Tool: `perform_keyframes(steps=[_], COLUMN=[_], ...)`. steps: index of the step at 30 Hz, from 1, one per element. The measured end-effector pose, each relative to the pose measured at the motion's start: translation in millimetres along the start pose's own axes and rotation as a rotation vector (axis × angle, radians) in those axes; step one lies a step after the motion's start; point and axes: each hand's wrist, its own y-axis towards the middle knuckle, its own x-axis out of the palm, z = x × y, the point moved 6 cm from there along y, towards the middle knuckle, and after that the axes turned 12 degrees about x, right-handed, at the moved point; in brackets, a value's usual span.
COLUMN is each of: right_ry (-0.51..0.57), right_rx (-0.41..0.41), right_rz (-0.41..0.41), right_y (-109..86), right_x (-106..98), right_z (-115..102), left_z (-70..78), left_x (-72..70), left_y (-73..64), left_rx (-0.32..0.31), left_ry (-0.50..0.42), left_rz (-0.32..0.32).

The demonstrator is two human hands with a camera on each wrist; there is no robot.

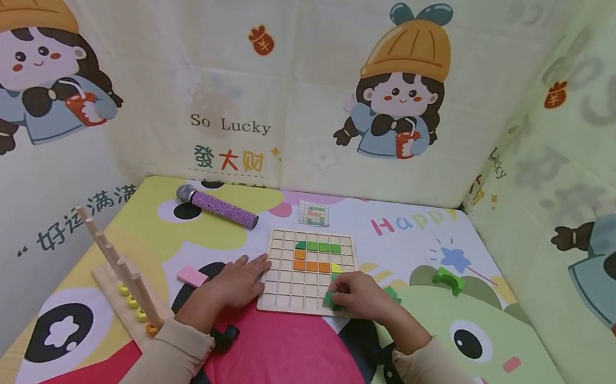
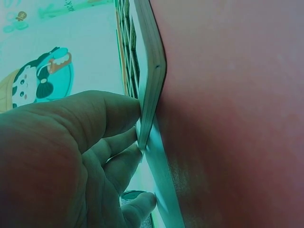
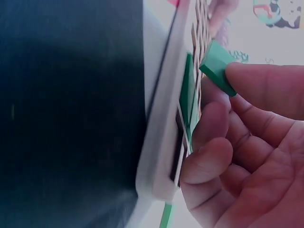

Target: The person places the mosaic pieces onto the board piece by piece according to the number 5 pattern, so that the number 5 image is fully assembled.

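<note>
A wooden grid board [image 1: 275,285] lies on the table with green, orange and yellow pieces set in its squares. My right hand [image 1: 361,295] is over the board's lower right part. Between thumb and finger it pinches a small green block [image 3: 216,66], tilted above the grid in the right wrist view. Another green piece [image 3: 186,90] lies on the board below those fingers. My left hand [image 1: 240,282] rests at the board's left side, its thumb and fingertips touching the edge in the left wrist view. A small pattern card [image 1: 314,214] lies behind the board.
A purple microphone [image 1: 218,205] lies at the back left. Left of my left arm stands a wooden peg stand [image 1: 124,275] with several yellow rings. A pink block [image 1: 191,276] sits near my left hand. A green arch block [image 1: 449,280] lies to the right.
</note>
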Motion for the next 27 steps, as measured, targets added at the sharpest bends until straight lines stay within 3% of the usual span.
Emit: perform_keyframes(steps=[5,18,27], right_ry=[-0.076,-0.133,-0.269], right_rx=[-0.011,0.015,-0.038], right_rz=[0.020,0.042,0.130], right_y=[0.4,0.0,-3.4], right_x=[6.7,11.9,15.1], right_z=[-9.1,-17.2,-23.4], left_z=[0.4,3.7,3.6], left_x=[-0.7,-1.1,-3.3], left_y=[-1.6,-3.0,-4.7], left_rx=[0.007,0.029,0.023], left_ry=[0.002,0.002,-0.004], left_rz=[0.002,0.009,0.014])
